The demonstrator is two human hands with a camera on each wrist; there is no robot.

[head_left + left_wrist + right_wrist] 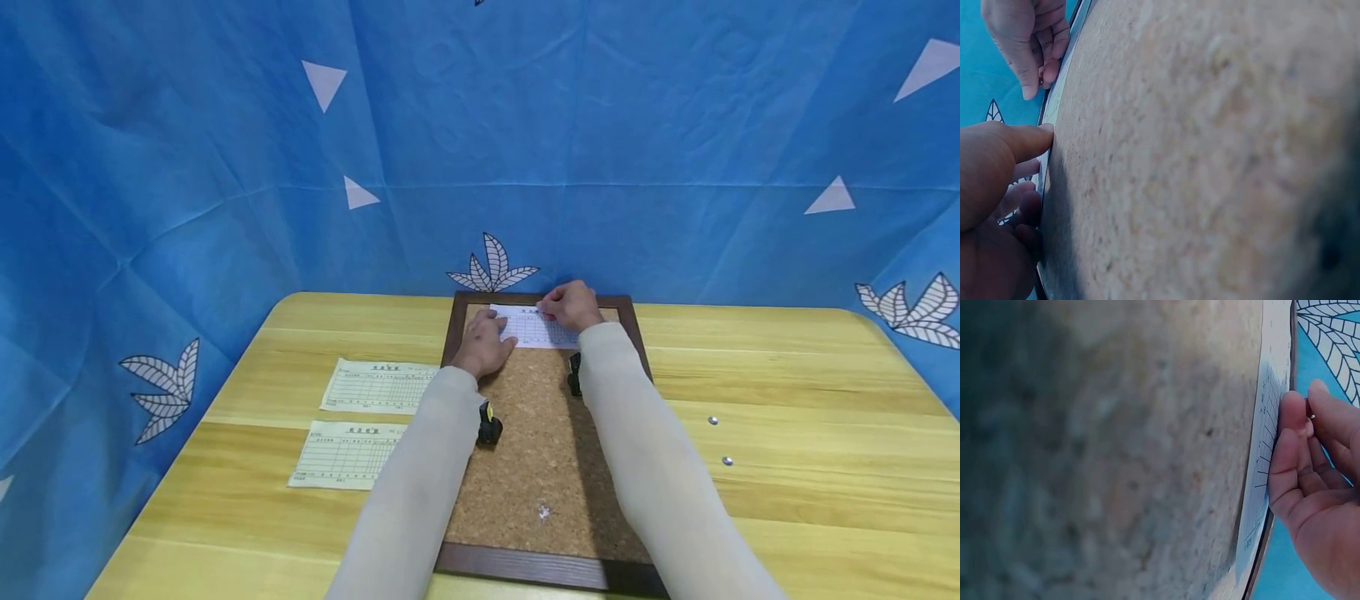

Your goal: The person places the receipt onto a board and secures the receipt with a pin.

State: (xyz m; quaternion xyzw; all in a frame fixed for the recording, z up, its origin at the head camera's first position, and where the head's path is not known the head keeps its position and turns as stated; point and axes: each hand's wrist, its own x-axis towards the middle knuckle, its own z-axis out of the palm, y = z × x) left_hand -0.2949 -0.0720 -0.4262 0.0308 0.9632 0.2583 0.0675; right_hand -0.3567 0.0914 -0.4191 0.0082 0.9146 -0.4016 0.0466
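Note:
A white printed form slip [525, 337] lies across the top of a cork board [525, 467] with a dark wooden frame. My left hand [483, 343] rests on the slip's left end, fingers spread; in the left wrist view its thumb [1032, 142] presses at the paper's edge. At the upper middle of the slip is my right hand [573, 306]. Between its thumb and forefinger it pinches a tiny metal piece, which looks like a thumbtack [1310, 415]. The fingers mostly cover it, and whether its point touches the paper cannot be told.
Two pale green form slips [378, 387] lie on the wooden table [247, 500] left of the board. Two silver thumbtacks [713, 420] sit to its right. A small whitish mark [543, 512] shows low on the cork. Blue patterned cloth [480, 125] hangs behind the table.

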